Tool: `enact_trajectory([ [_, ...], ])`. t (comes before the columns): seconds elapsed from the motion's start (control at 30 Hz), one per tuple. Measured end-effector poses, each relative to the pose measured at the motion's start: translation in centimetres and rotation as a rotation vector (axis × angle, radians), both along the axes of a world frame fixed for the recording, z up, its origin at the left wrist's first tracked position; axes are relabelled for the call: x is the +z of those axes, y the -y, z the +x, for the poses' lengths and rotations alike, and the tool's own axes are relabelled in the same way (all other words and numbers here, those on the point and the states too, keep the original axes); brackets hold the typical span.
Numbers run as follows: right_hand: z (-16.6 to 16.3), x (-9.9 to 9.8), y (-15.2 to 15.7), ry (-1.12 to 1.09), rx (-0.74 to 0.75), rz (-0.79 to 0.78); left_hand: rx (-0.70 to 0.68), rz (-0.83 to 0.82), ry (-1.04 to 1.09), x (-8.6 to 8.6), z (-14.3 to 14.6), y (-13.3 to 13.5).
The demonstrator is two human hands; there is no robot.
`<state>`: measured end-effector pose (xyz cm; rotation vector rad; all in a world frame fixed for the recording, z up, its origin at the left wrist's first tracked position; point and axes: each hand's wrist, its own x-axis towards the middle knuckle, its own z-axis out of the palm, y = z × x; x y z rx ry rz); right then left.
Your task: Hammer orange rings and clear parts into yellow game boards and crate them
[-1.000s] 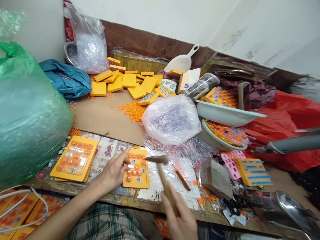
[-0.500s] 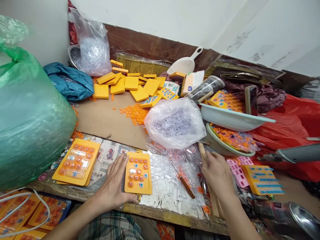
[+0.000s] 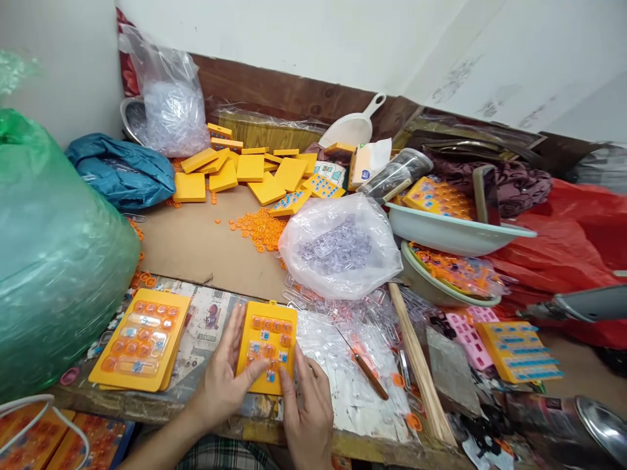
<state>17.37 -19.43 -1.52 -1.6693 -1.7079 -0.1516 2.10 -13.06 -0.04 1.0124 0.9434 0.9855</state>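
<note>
A yellow plastic panel (image 3: 269, 325), set with small clear-orange pieces and a few blue-marked ones, is between my two hands at the bench's front. My left hand (image 3: 228, 369) grips its left edge, thumb laid over the lower face. Along the right edge my right hand (image 3: 309, 408) is closed, its thumb on the lower right part. To the left lies a short stack of similar yellow panels (image 3: 144, 336), the top one with clear pieces of several shapes. On the white sheet right of my hands rests an awl (image 3: 369, 375) with a wooden handle. A wooden stick (image 3: 416, 359) lies beyond it.
Loose orange rings (image 3: 262, 228) and many yellow blocks (image 3: 249, 168) spread behind. A white bag (image 3: 337, 281) of clear pieces sits mid-bench. Basins (image 3: 441, 238) stand at right, near a grey tool's metal tip (image 3: 543, 310). A big green bag (image 3: 63, 274) bulges at left.
My right hand has left the wooden stick and moved left onto the panel's right side. My left thumb has come up over the panel's face. The view has shifted slightly.
</note>
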Motion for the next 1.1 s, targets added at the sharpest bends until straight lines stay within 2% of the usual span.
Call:
enact_trajectory([
  [0.07,1.6,1.7,-2.1,0.028,0.089,0.05,0.116,-0.215,0.226,0.9,0.6,-0.3],
  [0.1,2.6,2.8,-3.8,0.047,0.117,0.049,0.128,-0.307,0.311,1.2,0.8,-0.5],
  [0.23,7.7,6.6,-13.6,0.081,-0.053,0.006,0.059,-0.528,0.471,2.2,0.7,-1.2],
  [0.33,10.2,7.1,-20.6,0.093,-0.13,-0.137,0.076,-0.578,0.493,2.7,0.4,-1.5],
  [0.43,11.2,6.3,-23.7,0.052,-0.177,-0.227,0.083,-0.573,0.527,2.9,0.3,-1.5],
  [0.53,11.9,5.7,-23.3,-0.025,-0.22,-0.228,0.065,-0.576,0.545,3.0,0.2,-1.5],
  [0.67,13.0,6.0,-21.3,-0.145,-0.245,-0.158,0.065,-0.597,0.529,3.3,0.2,-1.4],
  [0.77,13.2,6.9,-20.7,-0.213,-0.224,-0.139,0.042,-0.591,0.533,3.6,0.3,-1.1],
  [0.9,12.1,9.3,-19.3,-0.318,-0.169,-0.139,0.029,-0.585,0.538,3.3,0.3,-0.4],
  [1.0,10.0,10.8,-16.1,-0.453,-0.095,-0.176,0.051,-0.593,0.54,2.9,0.1,-0.1],
  [1.1,7.2,10.1,-11.7,-0.605,0.015,-0.309,0.07,-0.587,0.561,2.9,-0.1,0.1],
])
